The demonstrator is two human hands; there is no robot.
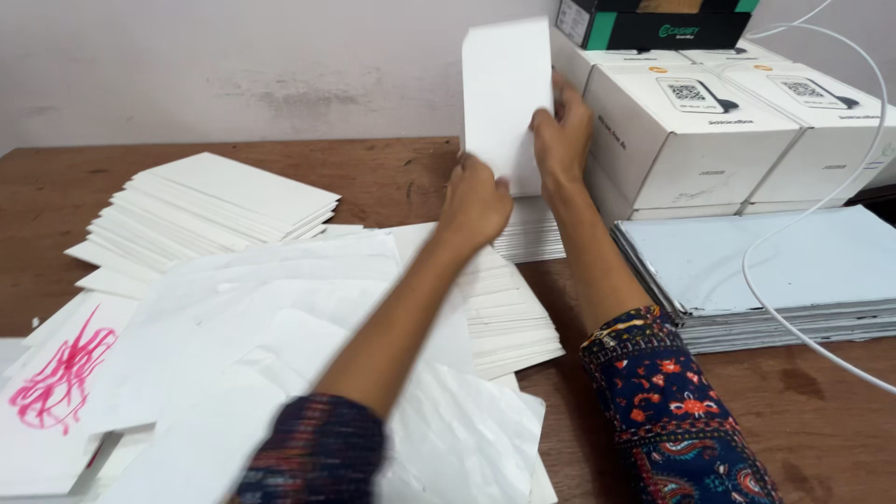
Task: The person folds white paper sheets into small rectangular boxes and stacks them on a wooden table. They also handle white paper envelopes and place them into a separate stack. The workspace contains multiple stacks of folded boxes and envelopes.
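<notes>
Loose white sheets (308,317) lie heaped nearest me on the wooden tabletop (392,177), one at the left scribbled with pink ink (61,383). Beyond them I see both hands gripping one white envelope (504,89), held upright near the wall: my left hand (474,203) is closed on its lower edge, my right hand (563,131) pinches its right side. White boxes (691,131) stand just right of it; a fanned stack of envelopes (210,205) sits well left.

Both hands hold a white envelope (504,93) upright above the table (392,173): left hand (474,203) at its lower edge, right hand (563,131) on its right edge, beside stacked white boxes (686,140).
</notes>
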